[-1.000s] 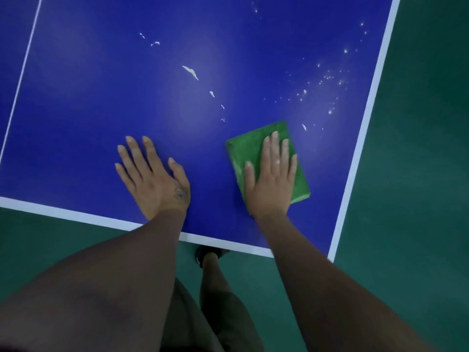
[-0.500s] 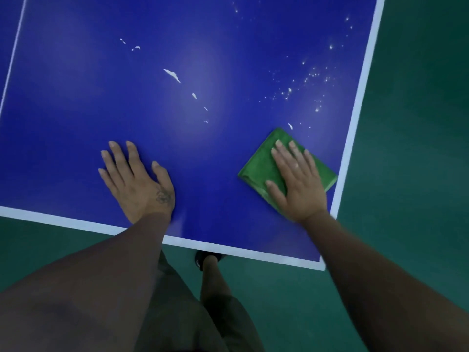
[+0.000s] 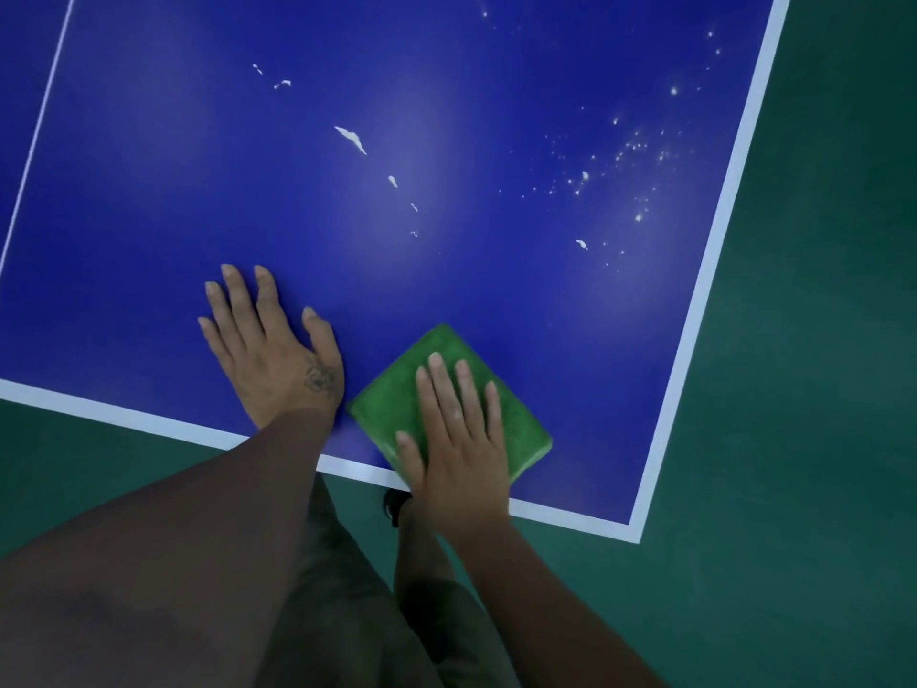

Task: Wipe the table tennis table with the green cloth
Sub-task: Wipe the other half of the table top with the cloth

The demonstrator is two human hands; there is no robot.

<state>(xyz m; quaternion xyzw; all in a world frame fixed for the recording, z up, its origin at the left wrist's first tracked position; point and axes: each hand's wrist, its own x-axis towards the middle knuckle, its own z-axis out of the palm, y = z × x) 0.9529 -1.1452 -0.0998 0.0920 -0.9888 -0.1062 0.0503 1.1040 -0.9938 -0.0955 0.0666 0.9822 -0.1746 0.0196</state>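
Note:
The blue table tennis table (image 3: 149,201) fills the upper view, its near white edge line running across and its right edge slanting up. A folded green cloth (image 3: 397,404) lies flat by the near edge. My right hand (image 3: 456,439) presses down on it with straight fingers, covering its lower right part. Just left of the cloth, my left hand (image 3: 273,350) rests flat on the bare table, fingers spread. White flecks (image 3: 351,139) dot the middle of the table, and fine white specks (image 3: 630,156) spread toward the right edge.
Dark green floor (image 3: 818,389) surrounds the table at the right and below. The table's near right corner (image 3: 635,533) lies right of my right hand. A thin white centre line (image 3: 39,126) runs up the left. My legs and a dark shoe (image 3: 394,506) show under the edge.
My right hand has slid the green cloth left and toward me, from beside the right edge to the near edge next to my left hand. The left hand stays planted.

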